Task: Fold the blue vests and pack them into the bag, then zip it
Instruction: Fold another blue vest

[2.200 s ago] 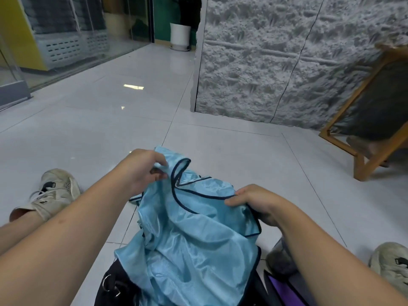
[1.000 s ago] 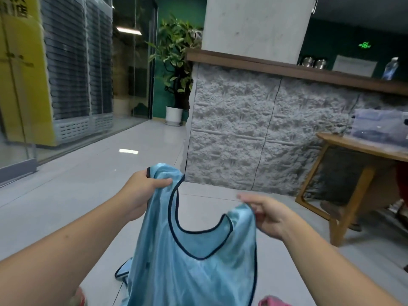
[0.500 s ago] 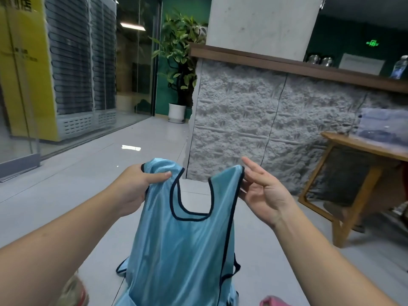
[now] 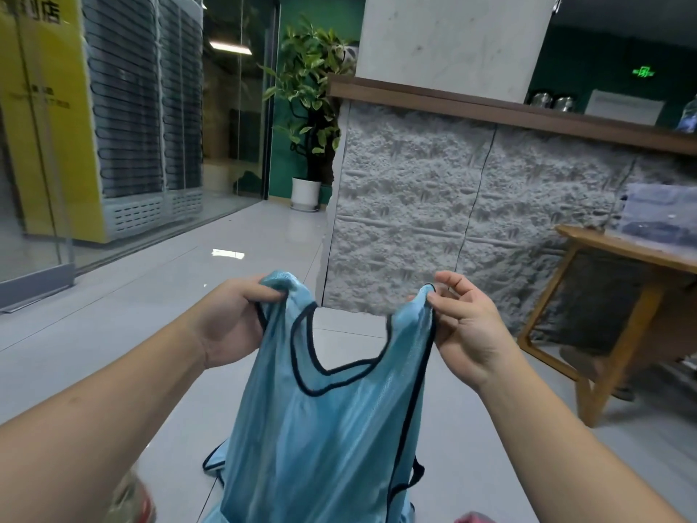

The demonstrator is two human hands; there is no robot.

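Blue vest [image 4: 324,420] held up mid-scene over the tiled floor [image 4: 143,296], neckline facing up, body hanging straight down. Left hand [image 4: 230,322] clamped on left shoulder strap, fingers curled round it. Right hand [image 4: 465,326] pinches right strap between thumb and fingertips. Wooden bench [image 4: 618,296] far right. Bag not visible.

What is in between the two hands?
In the head view, the blue vest's dark-edged neckline hangs between the left hand and the right hand.
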